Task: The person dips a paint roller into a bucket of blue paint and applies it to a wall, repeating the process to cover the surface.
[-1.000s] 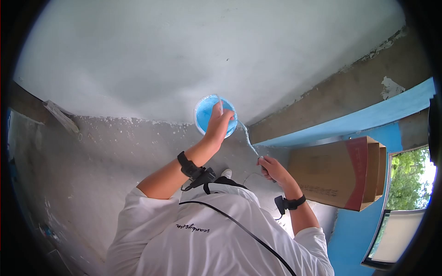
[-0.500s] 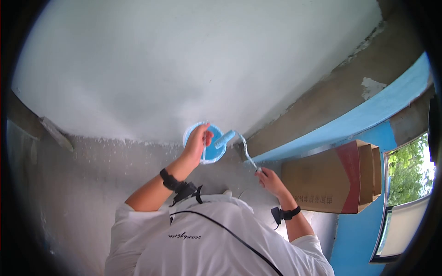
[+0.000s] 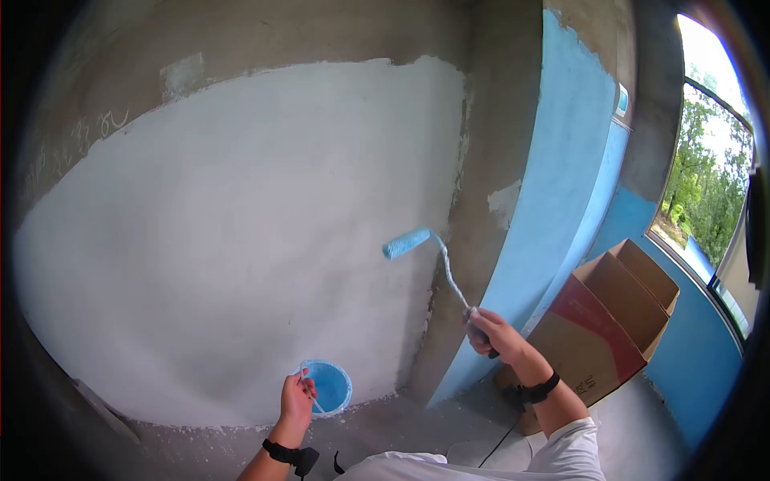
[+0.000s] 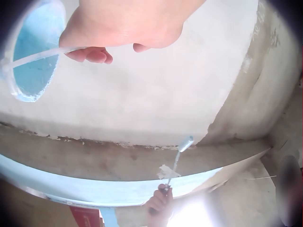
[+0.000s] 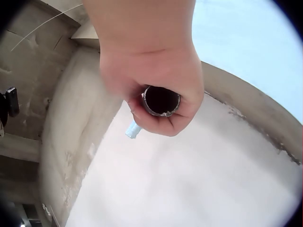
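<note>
The left hand (image 3: 296,406) grips the thin pale handle (image 3: 318,404) of a bucket (image 3: 350,390) holding light blue paint; in the left wrist view the handle (image 4: 38,56) runs from the fingers to the bucket's rim. Raised at the right, the right hand (image 3: 491,332) has its fingers curled round the dark grip of a paint roller. The blue-coated roller head (image 3: 406,242) is held up in front of the white wall, above the bucket; whether it touches the wall I cannot tell. Seen from the right wrist, the grip's hollow end (image 5: 161,100) shows inside the fist.
A white-coated wall (image 3: 241,224) fills the middle, with bare grey plaster above it. To its right stand a bare strip and a light blue pillar face (image 3: 553,160). An open cardboard box (image 3: 593,337) stands at the lower right, below a window (image 3: 706,160).
The right hand has lifted the roller up and out of the bucket. The left hand still holds the bucket's handle. The head view has tilted up, showing more wall and window.
</note>
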Tool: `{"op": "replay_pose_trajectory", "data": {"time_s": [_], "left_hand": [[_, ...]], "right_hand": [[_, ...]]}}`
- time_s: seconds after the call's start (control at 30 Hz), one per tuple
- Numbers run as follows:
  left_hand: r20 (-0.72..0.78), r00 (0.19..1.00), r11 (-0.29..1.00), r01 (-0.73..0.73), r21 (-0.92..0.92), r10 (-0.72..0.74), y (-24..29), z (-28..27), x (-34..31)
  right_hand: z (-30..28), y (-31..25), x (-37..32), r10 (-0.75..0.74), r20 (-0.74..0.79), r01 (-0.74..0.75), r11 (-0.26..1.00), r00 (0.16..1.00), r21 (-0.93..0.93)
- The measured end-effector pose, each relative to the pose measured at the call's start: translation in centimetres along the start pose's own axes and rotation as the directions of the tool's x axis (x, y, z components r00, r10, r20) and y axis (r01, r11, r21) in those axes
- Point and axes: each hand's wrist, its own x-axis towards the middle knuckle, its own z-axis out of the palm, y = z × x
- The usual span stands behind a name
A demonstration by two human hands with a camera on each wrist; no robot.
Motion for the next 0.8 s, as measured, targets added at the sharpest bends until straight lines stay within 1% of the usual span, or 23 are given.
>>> {"op": "replay_pose_trajectory", "data": {"time_s": [0.03,0.17,0.2,0.23,0.3,0.43,0.53,0.6,0.7,0.8], "left_hand": [[0.007,1.0,1.0,-0.007,0.007,0.007,-0.2,-0.3,0.1],[-0.049,0.998,0.999,0.028,0.018,-0.027,0.0,-1.7,-0.2],[-0.062,0.997,0.999,0.037,0.014,-0.036,0.2,-2.0,-0.4],[-0.063,0.997,0.999,0.035,0.017,-0.034,0.3,-2.4,-0.6],[-0.103,0.993,0.998,0.061,-0.008,-0.061,0.3,-3.0,-0.8],[-0.106,0.993,0.998,0.057,0.003,-0.057,0.1,-3.8,-1.0],[-0.112,0.994,0.999,0.013,0.034,-0.009,0.4,-4.1,-1.5],[-0.129,0.992,1.0,0.005,0.012,-0.003,1.4,-4.3,-1.8],[-0.157,0.988,1.0,-0.013,0.02,0.016,2.7,-4.3,-1.6],[-0.123,0.992,1.0,-0.002,0.031,0.006,3.3,-4.9,-1.0]], "right_hand": [[-0.5,-1.5,0.4,-0.036,-0.009,0.036,0.999,0.999,0.032],[-2.8,-6.0,2.3,-0.16,-0.057,0.162,0.986,0.985,0.026],[-3.1,-7.0,2.7,-0.17,-0.094,0.173,0.985,0.981,0.022],[-3.3,-7.7,3.3,-0.171,-0.093,0.174,0.984,0.981,0.026],[-3.8,-9.0,4.7,-0.263,-0.126,0.268,0.963,0.957,0.019],[-3.8,-12.5,7.8,-0.293,-0.167,0.307,0.95,0.941,0.064],[-3.4,-15.7,10.2,-0.319,-0.179,0.333,0.941,0.931,0.057],[-3.3,-17.8,11.9,-0.412,-0.165,0.418,0.909,0.896,0.0],[-3.2,-20.9,13.4,-0.445,-0.175,0.452,0.892,0.878,-0.004],[-3.4,-23.4,14.8,-0.489,-0.174,0.494,0.869,0.855,-0.014]]}}
